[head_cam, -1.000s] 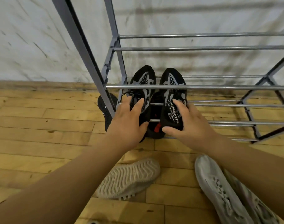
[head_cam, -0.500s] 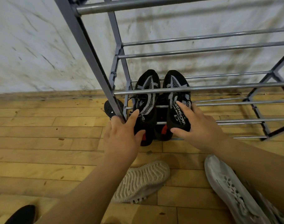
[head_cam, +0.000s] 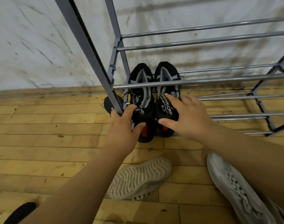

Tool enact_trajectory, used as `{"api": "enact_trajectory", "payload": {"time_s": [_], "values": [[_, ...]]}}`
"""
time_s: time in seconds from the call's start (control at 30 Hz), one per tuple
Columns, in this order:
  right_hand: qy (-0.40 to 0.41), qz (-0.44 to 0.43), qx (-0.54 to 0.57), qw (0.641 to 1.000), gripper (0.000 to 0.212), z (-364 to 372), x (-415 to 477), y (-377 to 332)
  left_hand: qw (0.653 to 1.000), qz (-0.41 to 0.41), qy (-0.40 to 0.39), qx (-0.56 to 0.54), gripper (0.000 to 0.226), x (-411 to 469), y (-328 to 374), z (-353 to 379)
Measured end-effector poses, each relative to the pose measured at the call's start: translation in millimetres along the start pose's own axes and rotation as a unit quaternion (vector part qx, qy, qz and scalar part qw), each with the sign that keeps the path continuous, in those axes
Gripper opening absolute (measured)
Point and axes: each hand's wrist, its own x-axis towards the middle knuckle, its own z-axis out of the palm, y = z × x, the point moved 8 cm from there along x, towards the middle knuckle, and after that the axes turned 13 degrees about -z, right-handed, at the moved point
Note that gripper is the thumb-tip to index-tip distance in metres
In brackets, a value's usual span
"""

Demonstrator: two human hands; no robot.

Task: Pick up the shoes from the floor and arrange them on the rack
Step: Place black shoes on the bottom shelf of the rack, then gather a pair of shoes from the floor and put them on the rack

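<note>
Two black knit shoes stand side by side, toes toward the wall, on the bottom rails of the grey metal rack. My left hand rests on the left black shoe, index finger on its collar and thumb against the heel by the red tab. My right hand lies spread over the right black shoe, with straight fingers on the tongue and the thumb at the heel. On the floor below lie a beige shoe, sole up, and a grey shoe partly under my right forearm.
Another black shoe sits on the floor just left of the rack's slanted front post. A dark rounded object shows at the bottom left corner. The rack stands against a stained white wall, and wooden floor stretches to the left.
My left hand has slid back from the top of the left black shoe toward its heel. My right hand stays on the right shoe. Both black shoes stay on the bottom rails.
</note>
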Motion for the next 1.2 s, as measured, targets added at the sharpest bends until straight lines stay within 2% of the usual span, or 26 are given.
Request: {"api": "enact_trajectory", "payload": {"time_s": [0.1,0.23,0.37,0.43,0.5,0.53,0.57,0.6,0.67,0.73,0.77,0.83,0.9,1.03,1.07,1.13,1.2], "values": [[0.001,-0.009,0.013,1.0,0.095,-1,5,-4,1.0,0.0,0.004,0.005,0.055,1,0,0],[-0.02,-0.01,0.014,1.0,0.103,6,5,4,1.0,-0.002,0.005,0.003,0.056,0,2,2],[-0.026,0.011,0.054,0.998,0.103,7,-4,0,1.0,0.008,-0.006,-0.008,0.07,-8,-1,3],[0.053,-0.015,0.041,0.998,0.092,-3,-21,-8,1.0,0.017,-0.011,0.008,0.084,-21,-8,3],[0.179,-0.125,-0.016,0.976,0.063,-11,-52,-29,0.998,0.023,-0.032,0.041,0.093,-40,-26,12],[0.201,-0.17,-0.018,0.965,0.052,-3,-68,-36,0.996,0.017,-0.056,0.064,0.096,-52,-41,21],[0.183,-0.201,-0.005,0.962,0.044,13,-82,-40,0.992,0.005,-0.087,0.088,0.097,-63,-60,32],[0.132,-0.216,0.009,0.967,0.041,34,-93,-42,0.986,-0.01,-0.119,0.114,0.098,-74,-81,45],[-0.037,-0.184,0.044,0.981,0.048,88,-107,-36,0.962,-0.032,-0.191,0.193,0.098,-96,-127,74],[-0.204,-0.128,0.062,0.969,0.067,137,-117,-25,0.927,-0.025,-0.269,0.26,0.1,-115,-163,100],[-0.252,-0.115,0.06,0.959,0.076,153,-116,-22,0.917,-0.017,-0.288,0.275,0.101,-121,-176,108],[-0.288,-0.108,0.066,0.949,0.086,172,-107,-22,0.921,-0.012,-0.273,0.279,0.1,-121,-189,112],[-0.282,-0.094,0.079,0.951,0.089,182,-94,-21,0.936,-0.008,-0.233,0.263,0.1,-114,-191,109],[-0.215,-0.085,0.099,0.968,0.088,179,-78,-22,0.958,0.003,-0.215,0.188,0.091,-105,-193,101],[-0.212,-0.076,0.106,0.969,0.088,177,-78,-18,0.964,-0.017,-0.22,0.148,0.09,-102,-195,94],[-0.218,-0.025,0.157,0.963,0.084,176,-85,-2,0.968,-0.107,-0.225,-0.013,0.08,-96,-203,75],[-0.182,0.057,0.263,0.946,0.069,171,-94,14,0.95,-0.21,-0.144,-0.182,0.068,-89,-215,51]]}}
